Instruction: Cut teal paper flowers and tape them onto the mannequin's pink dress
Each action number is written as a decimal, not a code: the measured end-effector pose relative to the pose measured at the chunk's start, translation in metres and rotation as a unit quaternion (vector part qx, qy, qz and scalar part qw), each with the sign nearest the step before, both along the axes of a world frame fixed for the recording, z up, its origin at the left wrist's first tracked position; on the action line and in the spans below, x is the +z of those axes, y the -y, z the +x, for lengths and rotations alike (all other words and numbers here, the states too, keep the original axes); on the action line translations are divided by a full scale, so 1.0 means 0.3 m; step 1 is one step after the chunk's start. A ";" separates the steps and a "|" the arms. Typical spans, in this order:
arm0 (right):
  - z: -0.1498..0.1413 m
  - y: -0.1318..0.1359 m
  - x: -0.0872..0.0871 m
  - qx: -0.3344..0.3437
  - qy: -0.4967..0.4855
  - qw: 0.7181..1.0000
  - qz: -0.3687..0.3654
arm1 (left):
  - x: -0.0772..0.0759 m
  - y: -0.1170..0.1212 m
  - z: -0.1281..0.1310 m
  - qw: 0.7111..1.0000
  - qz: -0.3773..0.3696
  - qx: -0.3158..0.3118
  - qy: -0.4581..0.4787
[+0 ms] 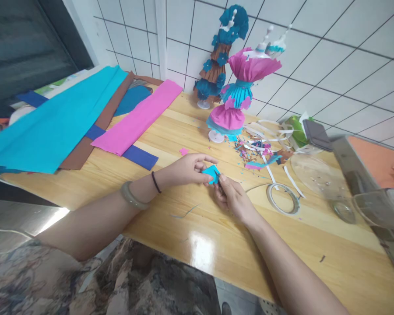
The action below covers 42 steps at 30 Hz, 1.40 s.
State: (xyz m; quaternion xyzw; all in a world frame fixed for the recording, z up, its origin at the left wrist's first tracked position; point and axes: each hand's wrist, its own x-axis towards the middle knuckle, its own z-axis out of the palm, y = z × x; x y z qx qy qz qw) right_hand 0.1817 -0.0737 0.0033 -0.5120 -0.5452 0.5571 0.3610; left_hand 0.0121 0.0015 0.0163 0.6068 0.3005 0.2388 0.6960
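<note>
Between the thumb and fingers of my left hand (198,169) is a small folded piece of turquoise crepe paper (210,173). My right hand (231,195) meets it from the right, closed around small scissors whose dark blades (217,174) touch the paper's right edge; the handles are hidden in my fist. A pink paper flower (184,151) lies on the table just beyond my left hand. Past both hands stands a doll-like figure (238,98) in pink and turquoise crepe paper, and behind it a taller brown and dark blue one (216,61).
Crepe paper sheets in turquoise (62,118), pink (141,116) and brown (101,118) lie at the left. Paper scraps (252,151) are heaped right of the figures. A tape roll (283,199) lies right of my hand, near a glass jar (343,211) and a phone (317,134).
</note>
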 end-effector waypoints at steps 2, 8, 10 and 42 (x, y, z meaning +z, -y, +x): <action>0.002 -0.001 -0.003 0.001 0.005 1.000 0.003 | 0.001 -0.002 -0.003 1.000 0.015 0.001 -0.004; 0.004 -0.002 -0.007 0.001 0.011 1.000 0.009 | 0.003 -0.005 -0.006 0.999 0.048 0.002 -0.011; 0.003 -0.003 -0.005 0.000 0.007 1.000 0.010 | 0.005 -0.004 -0.005 0.998 0.059 0.002 -0.017; 0.001 -0.001 -0.010 -0.014 0.016 1.000 0.016 | 0.000 -0.005 -0.006 0.999 0.046 0.003 0.001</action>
